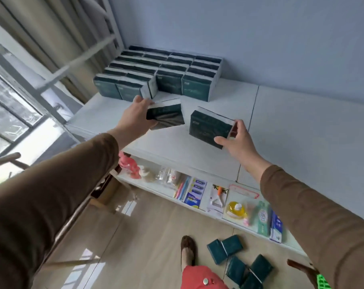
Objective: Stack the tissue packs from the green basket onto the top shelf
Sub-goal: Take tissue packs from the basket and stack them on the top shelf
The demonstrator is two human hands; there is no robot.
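Mid-frame: my left grip (138,115) and right grip (237,138) each clamp one pack (166,116), (210,127) by its end above the shelf (302,142), clearing the stack (160,74), upper centre, for placement.

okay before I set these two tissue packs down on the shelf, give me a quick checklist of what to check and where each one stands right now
1. Left hand has a firm hold on its tissue pack: ok, fingers wrap its end.
2. Right hand has a firm hold on the other pack: ok, thumb below, fingers on the end.
3. Bare space on the top shelf in front of the stacked packs: ok.
4. Existing stack sits tidy: ok, rows look even.
5. Left pack level for placing: not ok, it is tilted.
6. More packs left to fetch: ok, loose packs lie on the floor below; the green basket shows only at the frame edge.
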